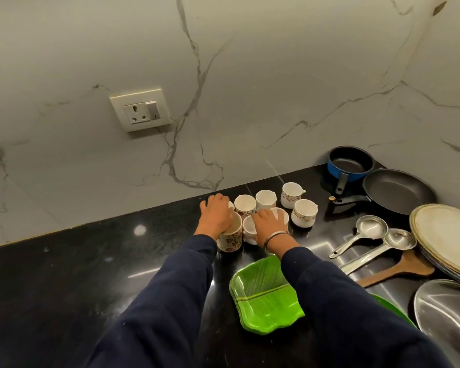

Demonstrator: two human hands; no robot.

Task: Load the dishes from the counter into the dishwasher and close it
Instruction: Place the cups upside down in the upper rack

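Several white floral cups stand grouped on the black counter (64, 274) near the marble wall. My left hand (217, 213) lies over the leftmost cups, fingers curled into the rims of a back cup and the front floral cup (230, 240). My right hand (268, 221) covers two cups in the middle, fingers hooked into a cup (282, 213) and the one beside it (248, 229). Other cups (304, 212) stand free to the right. No dishwasher is in view.
A green leaf-shaped plate (263, 296) lies below my wrists. To the right are a blue saucepan (349, 163), a black frying pan (398, 191), two steel ladles (369, 229), a wooden spatula (398, 269), stacked round plates (446, 237) and a steel platter (446, 314).
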